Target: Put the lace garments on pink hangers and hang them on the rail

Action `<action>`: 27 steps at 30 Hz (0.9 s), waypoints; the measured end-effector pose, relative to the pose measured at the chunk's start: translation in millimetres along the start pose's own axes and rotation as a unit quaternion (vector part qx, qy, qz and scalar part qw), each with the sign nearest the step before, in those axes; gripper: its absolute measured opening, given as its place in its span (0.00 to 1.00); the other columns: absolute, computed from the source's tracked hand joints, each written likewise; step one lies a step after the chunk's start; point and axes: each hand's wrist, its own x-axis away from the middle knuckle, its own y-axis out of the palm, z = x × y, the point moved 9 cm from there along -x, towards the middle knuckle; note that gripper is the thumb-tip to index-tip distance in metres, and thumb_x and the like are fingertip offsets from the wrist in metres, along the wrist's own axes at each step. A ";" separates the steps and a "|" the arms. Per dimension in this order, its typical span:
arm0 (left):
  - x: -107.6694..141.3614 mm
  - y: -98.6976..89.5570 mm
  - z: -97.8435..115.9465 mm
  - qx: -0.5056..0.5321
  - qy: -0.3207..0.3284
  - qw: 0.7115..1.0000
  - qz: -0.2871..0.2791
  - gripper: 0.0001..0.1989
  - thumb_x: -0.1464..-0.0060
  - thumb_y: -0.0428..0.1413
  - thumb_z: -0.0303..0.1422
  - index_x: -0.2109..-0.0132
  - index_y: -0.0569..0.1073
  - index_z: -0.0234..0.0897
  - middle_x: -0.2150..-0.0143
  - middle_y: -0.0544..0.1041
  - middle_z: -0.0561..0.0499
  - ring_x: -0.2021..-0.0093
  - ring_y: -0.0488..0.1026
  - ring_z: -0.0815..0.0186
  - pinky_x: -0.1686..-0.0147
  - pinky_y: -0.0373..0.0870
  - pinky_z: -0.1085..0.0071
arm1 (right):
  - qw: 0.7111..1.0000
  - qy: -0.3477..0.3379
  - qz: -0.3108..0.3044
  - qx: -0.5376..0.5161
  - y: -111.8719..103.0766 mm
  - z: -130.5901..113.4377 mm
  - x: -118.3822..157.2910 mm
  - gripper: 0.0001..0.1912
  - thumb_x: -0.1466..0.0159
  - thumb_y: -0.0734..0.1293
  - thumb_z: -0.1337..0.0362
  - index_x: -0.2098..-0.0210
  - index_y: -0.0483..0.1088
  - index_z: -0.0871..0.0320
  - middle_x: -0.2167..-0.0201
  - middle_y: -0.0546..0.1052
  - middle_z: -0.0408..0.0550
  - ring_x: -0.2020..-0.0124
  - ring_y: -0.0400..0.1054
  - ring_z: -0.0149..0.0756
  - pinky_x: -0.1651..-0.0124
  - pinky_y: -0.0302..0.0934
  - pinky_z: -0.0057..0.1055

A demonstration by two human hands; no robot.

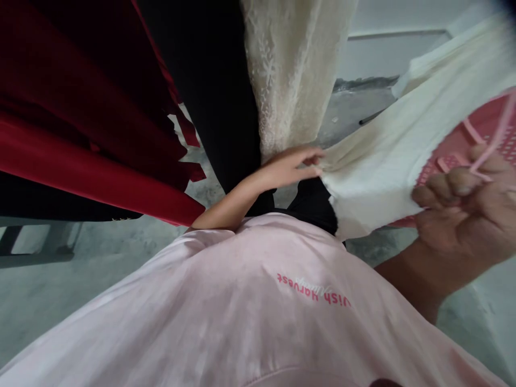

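My left hand (292, 166) pinches the edge of a white garment (374, 166) between thumb and fingers. The cloth stretches up and to the right, and its upper end blurs at the frame's corner. On the right, my right hand (471, 209) is closed in a fist around a thin pink plastic clothes hanger (500, 126), only partly in view. The garment's lower edge hangs just beside that fist. Behind both is a pink perforated basket (447, 148), partly covered by the cloth and the hand.
A cream lace cloth (294, 70), a black garment (209, 80) and dark red garments (88, 97) hang ahead and to the left. A grey metal frame foot (40, 242) stands on the concrete floor (121, 274) at left. A pale wall (387, 54) rises at the back.
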 end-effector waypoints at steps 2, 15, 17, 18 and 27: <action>2.5 29.1 2.9 0.009 0.002 0.995 -0.101 0.18 0.49 0.62 0.36 0.50 0.77 0.39 0.55 0.79 0.49 0.54 0.74 0.63 0.51 0.68 0.66 | 0.994 0.064 -0.034 -0.086 25.2 15.0 4.4 0.12 0.50 0.73 0.63 0.67 0.70 0.58 0.78 0.53 0.39 0.79 0.46 0.24 0.78 0.41 0.27; 16.9 108.8 -5.0 -0.053 -0.015 0.988 -0.141 0.28 0.45 0.57 0.51 0.78 0.57 0.35 0.79 0.54 0.58 0.76 0.51 0.74 0.73 0.46 0.70 | 0.947 0.071 -0.058 -0.308 60.1 14.9 -14.9 0.10 0.45 0.71 0.74 0.65 0.69 0.59 0.69 0.63 0.42 0.73 0.55 0.21 0.67 0.61 0.21; 11.6 90.5 -3.8 -0.091 -0.009 0.993 -0.071 0.27 0.46 0.58 0.52 0.76 0.58 0.35 0.78 0.56 0.58 0.75 0.52 0.74 0.73 0.45 0.70 | 0.942 0.063 -0.037 -0.326 57.2 14.1 -19.4 0.10 0.44 0.70 0.75 0.63 0.70 0.60 0.69 0.63 0.41 0.72 0.56 0.19 0.66 0.61 0.19; 10.4 86.1 -2.9 -0.103 -0.005 0.993 -0.062 0.26 0.46 0.58 0.52 0.75 0.59 0.35 0.78 0.58 0.59 0.75 0.54 0.74 0.73 0.45 0.70 | 0.943 0.066 -0.027 -0.324 56.4 16.4 -21.5 0.12 0.44 0.70 0.75 0.61 0.71 0.61 0.69 0.63 0.41 0.72 0.56 0.19 0.66 0.61 0.19; 6.7 58.3 11.1 0.169 0.015 0.986 -0.002 0.19 0.43 0.55 0.47 0.71 0.66 0.34 0.74 0.62 0.57 0.73 0.57 0.73 0.71 0.53 0.73 | 0.985 -0.114 0.073 0.112 46.8 22.7 -6.4 0.27 0.47 0.75 0.61 0.48 0.71 0.58 0.54 0.71 0.50 0.60 0.65 0.30 0.57 0.61 0.30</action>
